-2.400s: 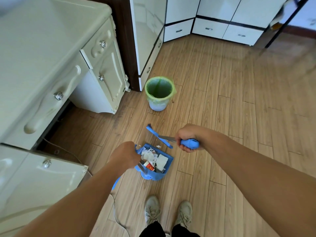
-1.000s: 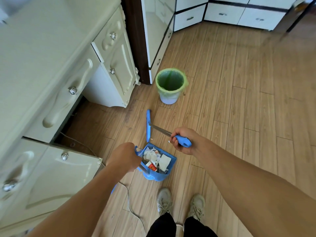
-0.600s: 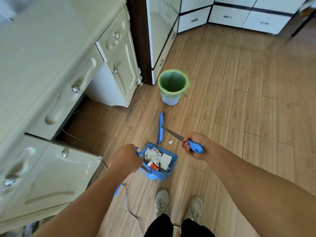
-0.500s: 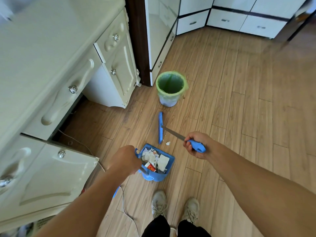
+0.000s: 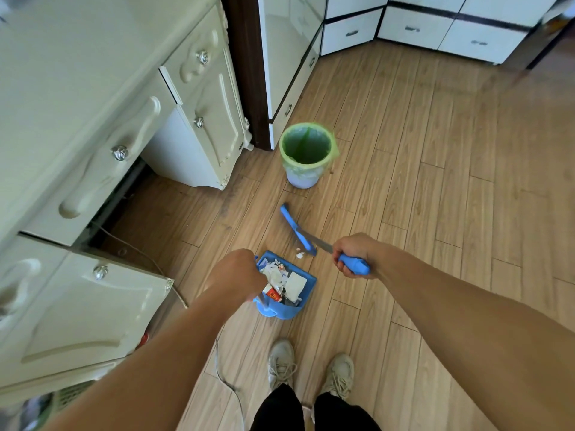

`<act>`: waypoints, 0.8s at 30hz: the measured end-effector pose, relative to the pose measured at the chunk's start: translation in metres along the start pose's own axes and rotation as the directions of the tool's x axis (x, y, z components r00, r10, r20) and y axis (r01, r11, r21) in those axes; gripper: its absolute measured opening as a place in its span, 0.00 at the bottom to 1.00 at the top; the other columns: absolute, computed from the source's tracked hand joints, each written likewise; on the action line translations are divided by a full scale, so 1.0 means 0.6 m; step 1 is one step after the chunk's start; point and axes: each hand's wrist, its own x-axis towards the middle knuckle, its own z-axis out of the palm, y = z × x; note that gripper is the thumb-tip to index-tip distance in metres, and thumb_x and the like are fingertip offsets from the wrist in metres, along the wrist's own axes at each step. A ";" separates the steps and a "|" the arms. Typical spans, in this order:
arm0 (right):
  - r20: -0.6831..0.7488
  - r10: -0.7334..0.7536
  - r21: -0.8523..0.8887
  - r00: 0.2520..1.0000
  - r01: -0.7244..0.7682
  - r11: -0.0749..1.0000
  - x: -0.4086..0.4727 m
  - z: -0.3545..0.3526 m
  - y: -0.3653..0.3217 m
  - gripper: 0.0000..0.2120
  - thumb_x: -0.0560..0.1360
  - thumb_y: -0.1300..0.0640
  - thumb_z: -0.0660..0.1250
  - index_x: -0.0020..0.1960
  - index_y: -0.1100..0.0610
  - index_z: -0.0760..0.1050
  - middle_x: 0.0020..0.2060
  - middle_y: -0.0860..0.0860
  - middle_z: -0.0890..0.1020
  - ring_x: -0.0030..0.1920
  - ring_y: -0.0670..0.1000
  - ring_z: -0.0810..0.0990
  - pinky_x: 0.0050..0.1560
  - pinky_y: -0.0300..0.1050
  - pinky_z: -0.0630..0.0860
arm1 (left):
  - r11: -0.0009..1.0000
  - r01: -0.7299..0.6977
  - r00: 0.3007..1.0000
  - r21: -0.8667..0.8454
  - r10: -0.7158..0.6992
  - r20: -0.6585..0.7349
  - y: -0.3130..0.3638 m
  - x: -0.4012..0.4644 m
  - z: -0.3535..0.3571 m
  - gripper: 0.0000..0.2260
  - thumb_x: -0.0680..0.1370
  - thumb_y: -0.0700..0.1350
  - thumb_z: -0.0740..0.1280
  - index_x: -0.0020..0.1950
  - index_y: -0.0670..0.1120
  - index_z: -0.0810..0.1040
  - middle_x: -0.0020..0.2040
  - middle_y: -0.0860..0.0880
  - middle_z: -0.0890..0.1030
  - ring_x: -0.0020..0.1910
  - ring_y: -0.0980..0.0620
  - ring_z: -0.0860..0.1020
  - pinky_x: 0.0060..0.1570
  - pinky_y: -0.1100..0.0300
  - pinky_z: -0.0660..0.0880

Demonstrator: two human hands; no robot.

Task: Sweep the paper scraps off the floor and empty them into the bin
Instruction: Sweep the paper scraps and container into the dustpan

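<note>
A blue dustpan (image 5: 306,279) rests on the wooden floor just ahead of my shoes, filled with white paper scraps (image 5: 294,283) and a small red-printed piece. My left hand (image 5: 238,276) is closed on the dustpan's handle at its left side. The broom's blue handle end is gripped in my right hand (image 5: 350,255). The blue broom head (image 5: 297,228) lies angled on the floor beyond the pan. One small white scrap (image 5: 299,255) sits on the floor between broom head and pan mouth. A bin (image 5: 306,155) with a green liner stands open further ahead.
A cream desk (image 5: 93,98) with drawers and knobs fills the left side; an open drawer front (image 5: 77,306) juts out near my left arm. A thin cable (image 5: 227,381) runs on the floor by my feet. White cabinets (image 5: 413,26) line the far wall. Wooden floor extends to the right.
The broom head has swung from nearly straight ahead to angled, its near end drawn toward the pan. The small white scrap now lies closer to the pan mouth. The dustpan has stayed put.
</note>
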 end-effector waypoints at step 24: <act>0.121 0.018 -0.291 0.992 0.018 0.957 -0.046 -0.018 -0.005 0.07 0.73 0.68 0.60 0.37 0.64 0.69 0.28 0.57 0.72 0.16 0.47 0.70 0.18 0.32 0.68 | 0.999 0.031 0.999 0.015 -0.031 -0.025 0.013 0.001 0.019 0.05 0.70 0.35 0.60 0.41 0.43 0.73 0.37 0.47 0.78 0.35 0.49 0.77 0.31 0.58 0.71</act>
